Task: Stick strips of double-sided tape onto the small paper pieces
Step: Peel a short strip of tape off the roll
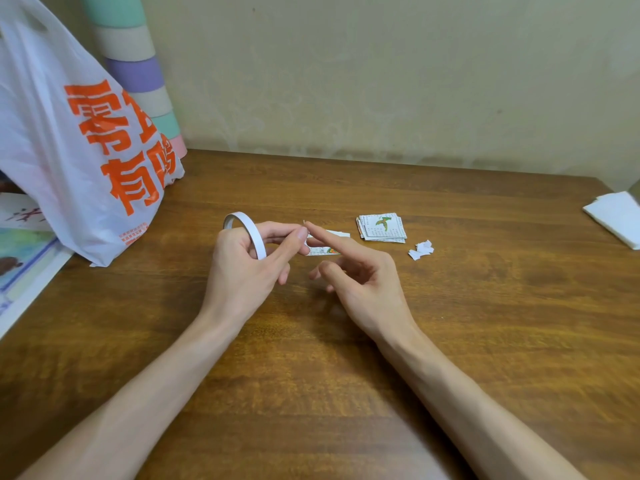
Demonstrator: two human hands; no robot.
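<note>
Left hand (242,268) has its fingers curled round a thin white tape roll (251,230). The ring stands up out of the grip, and the thumb sticks out to the right. Right hand (360,275) isn't holding anything. Its index finger (332,237) is stretched out straight toward the left thumb, tip right at the thumbnail, and the other fingers are loosely curled under. Can't tell if the 2 tips actually touch.

Under that index finger is 1 small paper piece (323,251), flat on the tabletop (485,306). It shows on both sides of the finger, with a plain white edge on the far side and a printed bit with some orange and green on the near side. Can't tell if the white part is tape or just paper.

Just to the right, not touching it, is a little stack (381,227) of more printed pieces with a green and orange figure on top. A few torn white scraps (420,250) sit near the stack's right corner.

Further out, a white plastic bag (69,133) with big orange characters stands at the left. A pastel striped roll (135,71) leans on the wall (381,81) behind it, and some printed sheets (20,251) lie at the left edge. Folded white tissue (616,216) is at the far right edge.
</note>
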